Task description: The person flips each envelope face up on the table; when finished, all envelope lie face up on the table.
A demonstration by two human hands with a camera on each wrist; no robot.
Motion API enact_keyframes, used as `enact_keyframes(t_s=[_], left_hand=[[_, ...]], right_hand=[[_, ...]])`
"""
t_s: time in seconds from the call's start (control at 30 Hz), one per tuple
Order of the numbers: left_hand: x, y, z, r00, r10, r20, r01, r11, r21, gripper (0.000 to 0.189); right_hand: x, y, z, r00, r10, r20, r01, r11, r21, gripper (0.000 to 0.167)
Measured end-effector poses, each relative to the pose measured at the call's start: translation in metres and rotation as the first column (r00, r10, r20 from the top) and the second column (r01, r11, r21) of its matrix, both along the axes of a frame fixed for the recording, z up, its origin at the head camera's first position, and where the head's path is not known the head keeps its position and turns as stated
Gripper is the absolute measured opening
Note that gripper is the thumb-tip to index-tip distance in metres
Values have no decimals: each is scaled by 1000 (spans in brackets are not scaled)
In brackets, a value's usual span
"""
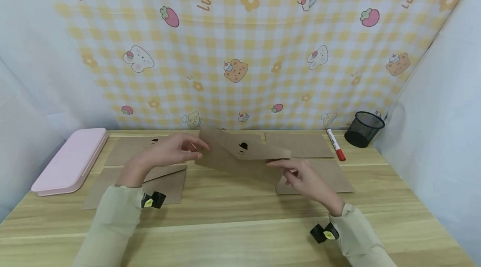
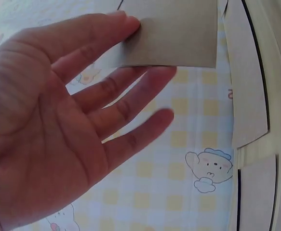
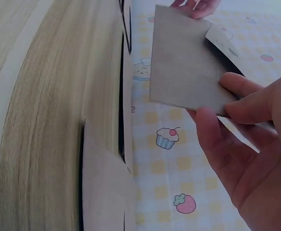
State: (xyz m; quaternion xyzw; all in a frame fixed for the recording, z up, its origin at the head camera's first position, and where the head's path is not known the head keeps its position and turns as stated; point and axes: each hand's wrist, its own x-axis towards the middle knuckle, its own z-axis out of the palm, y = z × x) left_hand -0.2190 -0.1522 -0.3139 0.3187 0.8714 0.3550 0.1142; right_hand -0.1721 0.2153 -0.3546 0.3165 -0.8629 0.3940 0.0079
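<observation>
Both hands hold a brown kraft envelope (image 1: 229, 166) up above the table, with its flap lifted and a small black hat print on that flap. My left hand (image 1: 174, 150) pinches the envelope's left end between thumb and fingers, seen close in the left wrist view, where the envelope corner (image 2: 179, 38) juts past the fingertips. At the other end, my right hand (image 1: 302, 177) grips the edge near the flap. In the right wrist view, thumb and fingers of the right hand (image 3: 260, 134) clasp the envelope (image 3: 179, 62), and the flap stands away from the body.
More brown envelopes lie flat: two at left, including a front one (image 1: 165, 191), one behind (image 1: 251, 138), and two at right, including a front one (image 1: 327, 179). A pink case (image 1: 73, 158) sits far left. A red-capped marker (image 1: 335, 143) lies beside a black mesh cup (image 1: 362, 131).
</observation>
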Motion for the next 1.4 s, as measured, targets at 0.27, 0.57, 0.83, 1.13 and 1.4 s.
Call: enact_keyframes(t_s=[0.27, 0.57, 0.83, 1.13, 1.4], left_hand=[[3, 10, 0, 999, 8, -50, -12, 997, -71, 26], [8, 18, -5, 999, 1, 35, 4, 990, -140, 27], [11, 30, -13, 997, -41, 61, 54, 972, -227, 29], [17, 37, -18, 992, 14, 122, 17, 969, -245, 21], [20, 41, -22, 991, 72, 111, -28, 932, -361, 36]], right_hand=[[-1, -5, -6, 999, -4, -34, 6, 999, 45, 38], [2, -17, -15, 994, -108, -33, 113, 968, 225, 63], [2, -24, -26, 990, -94, -101, 123, 935, 333, 57], [0, -31, -27, 993, -75, -95, 107, 912, 397, 35], [-5, -40, -27, 987, -96, -127, 145, 870, 471, 29]])
